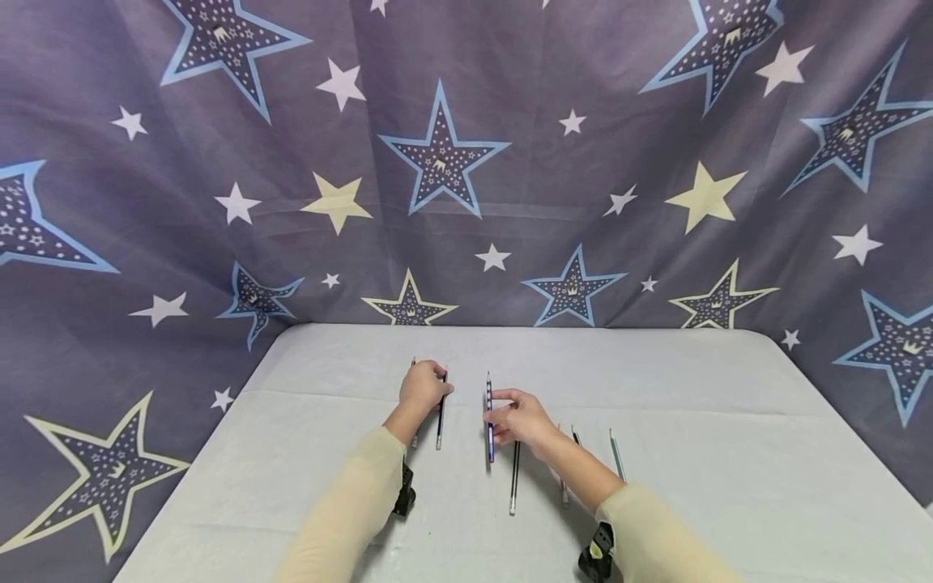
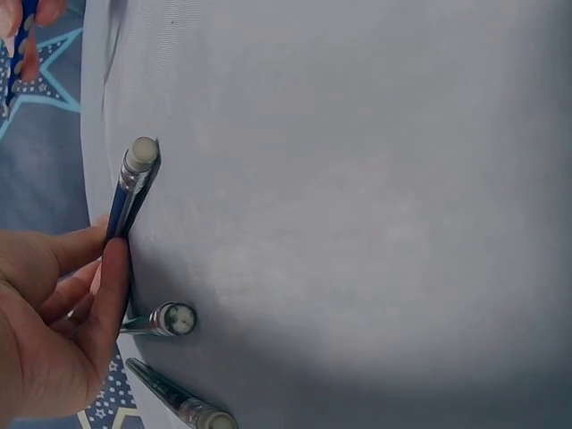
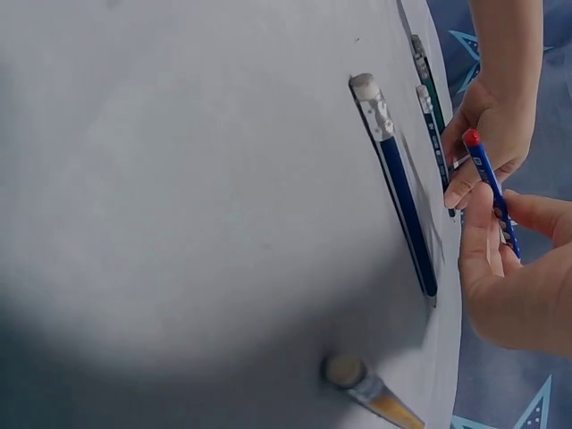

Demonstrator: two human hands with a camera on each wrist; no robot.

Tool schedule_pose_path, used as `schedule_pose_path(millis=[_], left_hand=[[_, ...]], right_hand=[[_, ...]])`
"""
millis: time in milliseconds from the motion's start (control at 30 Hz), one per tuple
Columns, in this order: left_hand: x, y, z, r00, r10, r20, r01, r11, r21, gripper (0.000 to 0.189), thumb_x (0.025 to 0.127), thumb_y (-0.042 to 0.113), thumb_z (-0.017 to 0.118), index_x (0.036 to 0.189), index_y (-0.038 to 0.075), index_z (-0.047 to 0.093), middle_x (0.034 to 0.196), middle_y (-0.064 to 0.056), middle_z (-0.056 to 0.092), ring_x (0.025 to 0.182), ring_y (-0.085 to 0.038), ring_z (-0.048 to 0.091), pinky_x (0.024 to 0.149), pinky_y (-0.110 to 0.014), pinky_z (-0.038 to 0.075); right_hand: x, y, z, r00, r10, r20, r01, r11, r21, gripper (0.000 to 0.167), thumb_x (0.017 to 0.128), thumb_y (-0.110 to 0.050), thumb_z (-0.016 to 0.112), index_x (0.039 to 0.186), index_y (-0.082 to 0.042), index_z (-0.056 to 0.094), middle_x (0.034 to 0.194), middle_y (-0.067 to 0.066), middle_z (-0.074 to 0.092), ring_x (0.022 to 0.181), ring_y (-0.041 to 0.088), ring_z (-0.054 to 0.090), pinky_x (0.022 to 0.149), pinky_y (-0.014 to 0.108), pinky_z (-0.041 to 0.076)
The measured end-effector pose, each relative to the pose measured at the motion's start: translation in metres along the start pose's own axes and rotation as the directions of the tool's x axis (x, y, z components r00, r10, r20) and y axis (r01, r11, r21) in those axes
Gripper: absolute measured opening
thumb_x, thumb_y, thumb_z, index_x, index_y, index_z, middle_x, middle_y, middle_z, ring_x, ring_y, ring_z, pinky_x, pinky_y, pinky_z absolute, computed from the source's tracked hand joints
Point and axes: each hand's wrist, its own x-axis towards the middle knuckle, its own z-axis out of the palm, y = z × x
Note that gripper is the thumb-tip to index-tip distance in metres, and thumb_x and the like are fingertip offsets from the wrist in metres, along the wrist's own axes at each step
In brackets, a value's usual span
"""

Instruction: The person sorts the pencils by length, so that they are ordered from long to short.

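Note:
My left hand (image 1: 423, 386) pinches a dark blue pencil (image 1: 440, 425), whose white eraser end (image 2: 141, 154) points toward me. Beside that hand lies another pencil (image 1: 415, 441), mostly hidden under it in the head view. In the left wrist view, two pencils with eraser ends, one greenish (image 2: 170, 319) and one dark (image 2: 192, 409), are close below the fingers. My right hand (image 1: 521, 421) holds a blue pencil (image 1: 491, 437) with a red end and a dotted grip between thumb and fingers, tip pointing away from me.
A dark pencil (image 1: 514, 482) with a white eraser lies just below my right hand. Further right are a partly covered pencil (image 1: 564, 494), a dark tip (image 1: 576, 436) and a green pencil (image 1: 617, 457). A star-patterned curtain (image 1: 466, 243) hangs behind the white table (image 1: 328, 421).

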Motion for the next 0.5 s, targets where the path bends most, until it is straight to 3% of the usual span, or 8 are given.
schedule_pose_path(millis=[300, 500], left_hand=[[0.001, 0.002, 0.0, 1.0, -0.001, 0.005, 0.001, 1.0, 0.023, 0.031, 0.079, 0.014, 0.074, 0.106, 0.003, 0.063, 0.105, -0.014, 0.067, 0.046, -0.01, 0.057, 0.048, -0.023, 0.05], [0.002, 0.003, 0.001, 1.0, 0.002, -0.004, -0.002, 0.998, 0.056, 0.031, 0.078, 0.014, 0.075, 0.105, 0.002, 0.063, 0.096, -0.012, 0.069, 0.045, -0.01, 0.057, 0.049, -0.023, 0.051]], right_hand=[[0.009, -0.003, 0.002, 1.0, 0.009, -0.025, -0.009, 1.0, 0.005, 0.048, 0.083, 0.0, 0.063, 0.129, 0.0, 0.048, 0.086, 0.011, 0.059, 0.06, 0.014, 0.058, 0.056, 0.024, 0.057], [0.016, -0.003, 0.005, 1.0, 0.013, -0.024, -0.012, 1.0, 0.009, 0.047, 0.083, 0.0, 0.063, 0.128, 0.0, 0.049, 0.085, 0.011, 0.059, 0.059, 0.013, 0.057, 0.057, 0.024, 0.058]])
